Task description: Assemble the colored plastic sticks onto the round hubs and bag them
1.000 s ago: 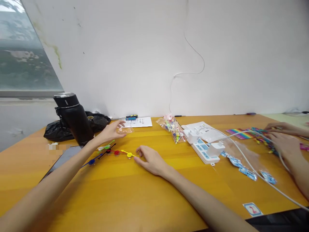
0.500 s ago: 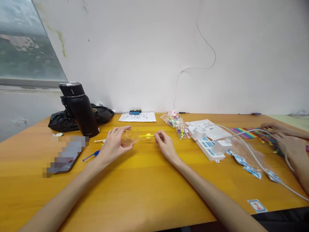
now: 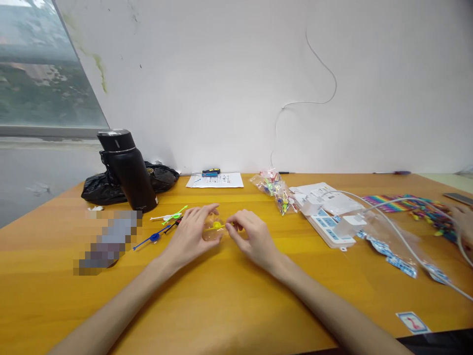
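Note:
My left hand (image 3: pixel 192 234) is curved round a small clear plastic bag (image 3: pixel 211 235), its mouth facing right. A yellow arrow spinner (image 3: pixel 217 225) with a round middle is pinched at its right end by my right hand (image 3: pixel 254 239). The spinner's left part overlaps the bag; whether it lies inside or in front I cannot tell. Just left of my left hand on the table lie a blue arrow spinner (image 3: pixel 154 237), a green one (image 3: pixel 177 215) and a dark one, partly hidden by my fingers.
A black bottle (image 3: pixel 131 172) and a blurred-out phone (image 3: pixel 111 241) are at left. A bag of colourful spinners (image 3: pixel 275 190), a white power strip (image 3: pixel 328 229) and cables are right of centre. Another person's hand (image 3: pixel 463 222) is near rainbow-coloured pieces (image 3: pixel 391 203) at far right.
My right hand has brought the yellow spinner left to the plastic bag, and my hands are closer together. The view has shifted slightly. The other person's hands have moved right.

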A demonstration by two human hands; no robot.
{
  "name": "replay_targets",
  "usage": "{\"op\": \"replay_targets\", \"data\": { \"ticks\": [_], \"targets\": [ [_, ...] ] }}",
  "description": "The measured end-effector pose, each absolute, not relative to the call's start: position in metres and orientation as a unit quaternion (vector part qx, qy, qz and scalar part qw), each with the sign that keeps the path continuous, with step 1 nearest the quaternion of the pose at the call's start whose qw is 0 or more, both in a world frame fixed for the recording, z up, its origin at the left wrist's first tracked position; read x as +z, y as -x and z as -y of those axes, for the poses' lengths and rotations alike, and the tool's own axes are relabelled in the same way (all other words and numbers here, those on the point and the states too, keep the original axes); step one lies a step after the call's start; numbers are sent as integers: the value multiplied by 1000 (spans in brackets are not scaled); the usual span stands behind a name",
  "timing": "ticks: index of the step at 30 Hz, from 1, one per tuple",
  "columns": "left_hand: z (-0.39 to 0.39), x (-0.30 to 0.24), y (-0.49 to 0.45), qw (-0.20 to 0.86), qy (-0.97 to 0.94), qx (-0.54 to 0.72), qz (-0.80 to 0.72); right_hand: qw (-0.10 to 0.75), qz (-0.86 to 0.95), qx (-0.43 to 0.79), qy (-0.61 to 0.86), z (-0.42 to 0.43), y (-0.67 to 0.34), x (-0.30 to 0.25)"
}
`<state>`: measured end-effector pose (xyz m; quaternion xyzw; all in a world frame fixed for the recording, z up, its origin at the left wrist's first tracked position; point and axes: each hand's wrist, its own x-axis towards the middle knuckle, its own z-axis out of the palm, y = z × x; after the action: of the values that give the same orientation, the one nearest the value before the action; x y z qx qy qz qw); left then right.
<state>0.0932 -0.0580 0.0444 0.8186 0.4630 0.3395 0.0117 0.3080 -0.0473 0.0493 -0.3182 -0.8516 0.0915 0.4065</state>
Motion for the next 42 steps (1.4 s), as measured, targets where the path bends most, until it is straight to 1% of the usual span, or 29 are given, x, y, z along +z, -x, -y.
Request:
{"op": "replay_targets", "data": {
  "ticks": [4,7,9,12,14,15,17,19,25,28,31,33,38,42],
  "targets": [
    [64,45,-102,21,-834,333,-441,363,886,37,288,47,-306,46],
    [64,42,-104,31,-836,327,-441,338,897,56,281,46,-307,47],
    [61,40,-102,37,-830,326,-451,368,874,117,294,44,-308,48],
    [57,38,-97,54,-820,329,-466,469,783,218,346,37,-310,45],
    [57,39,-96,65,-817,332,-466,496,736,258,382,27,-311,36],
    [57,40,-96,69,-818,333,-464,483,731,273,398,21,-312,30],
    [61,42,-99,74,-822,331,-458,427,743,298,420,9,-312,18],
    [66,44,-104,82,-826,326,-452,386,759,316,419,0,-310,9],
    [77,45,-114,109,-844,299,-433,284,840,374,271,-33,-285,7],
    [78,48,-111,114,-862,268,-415,247,844,393,270,-54,-265,5],
    [76,53,-105,124,-895,220,-367,236,838,410,271,-65,-252,3],
    [74,55,-101,122,-903,206,-356,259,822,429,269,-65,-251,3],
    [70,49,-94,98,-891,187,-401,427,687,493,320,-63,-259,20],
    [66,46,-91,106,-870,230,-423,472,661,469,347,-70,-268,58]
  ]
}}
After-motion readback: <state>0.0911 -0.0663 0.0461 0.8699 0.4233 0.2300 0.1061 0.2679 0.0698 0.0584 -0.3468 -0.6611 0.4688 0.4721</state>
